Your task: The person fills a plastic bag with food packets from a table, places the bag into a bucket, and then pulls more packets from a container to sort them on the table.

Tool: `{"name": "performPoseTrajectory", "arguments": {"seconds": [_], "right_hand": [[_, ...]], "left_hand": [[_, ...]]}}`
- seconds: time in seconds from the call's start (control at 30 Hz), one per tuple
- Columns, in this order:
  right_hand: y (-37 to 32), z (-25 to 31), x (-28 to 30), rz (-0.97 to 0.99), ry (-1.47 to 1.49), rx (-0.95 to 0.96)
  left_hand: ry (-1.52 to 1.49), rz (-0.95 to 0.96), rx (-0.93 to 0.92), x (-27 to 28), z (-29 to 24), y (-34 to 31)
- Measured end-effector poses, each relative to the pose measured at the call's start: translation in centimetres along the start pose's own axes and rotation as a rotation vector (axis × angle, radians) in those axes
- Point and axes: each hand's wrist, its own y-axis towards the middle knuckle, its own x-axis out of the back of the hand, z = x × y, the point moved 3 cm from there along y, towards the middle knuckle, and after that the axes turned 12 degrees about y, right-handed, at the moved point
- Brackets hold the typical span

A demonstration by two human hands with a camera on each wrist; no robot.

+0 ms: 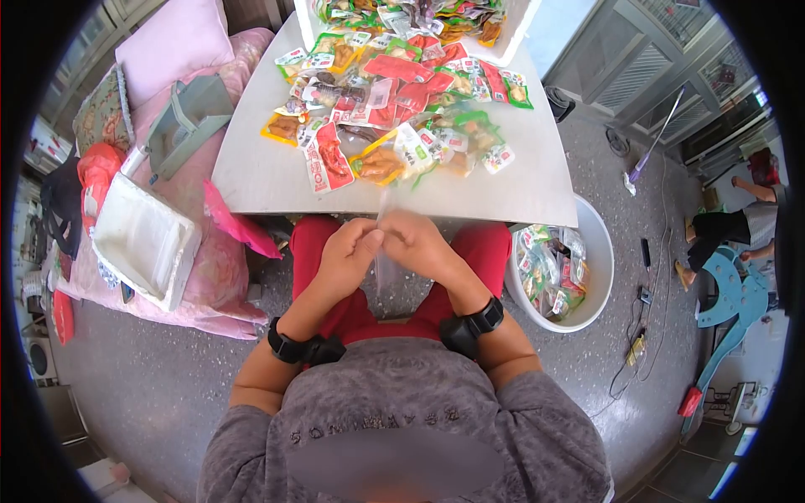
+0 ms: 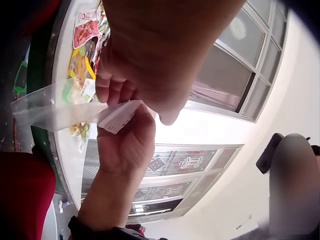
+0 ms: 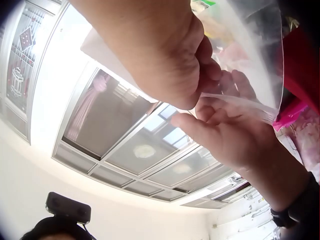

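Both hands meet just below the front edge of the white table (image 1: 251, 180), over red-clad knees. My left hand (image 1: 367, 243) and right hand (image 1: 394, 236) each pinch the top edge of a clear plastic bag (image 1: 387, 275) that hangs down between them. In the left wrist view the left hand (image 2: 112, 87) grips the bag (image 2: 47, 112) from above, with the right hand (image 2: 125, 145) just below it. From the right wrist the right hand (image 3: 200, 65) pinches the bag's (image 3: 250, 30) rim against the left hand (image 3: 230, 130). The bag looks empty.
Several colourful snack packets (image 1: 394, 101) lie heaped on the table, and more fill a white box (image 1: 518, 29) at its far end. A white bucket (image 1: 602, 264) with packets stands at my right knee. A white foam box (image 1: 142, 243) lies on pink bedding at left. Cables trail on the floor at right.
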Motion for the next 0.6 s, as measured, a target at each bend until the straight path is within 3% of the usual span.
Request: {"name": "performPoseTrajectory", "arguments": {"seconds": [0.17,0.27,0.37,0.6], "right_hand": [[-0.3,-1.2,-0.7,-0.007,-0.055,0.064],[-0.4,-1.1,-1.1,-0.023,0.042,-0.023],[-0.8,-2.3,-1.6,-0.042,0.518,-0.316],[0.6,-3.2,-2.1,-0.17,0.433,-0.172]], "left_hand": [[0.157,-0.061,0.005,0.2,0.8,-0.3],[0.399,-0.159,-0.133,0.4,0.5,-0.4],[0.543,-0.292,-0.194,1.2,0.3,-0.5],[0.937,-0.537,-0.224,6.2,-1.5,-1.2]]}}
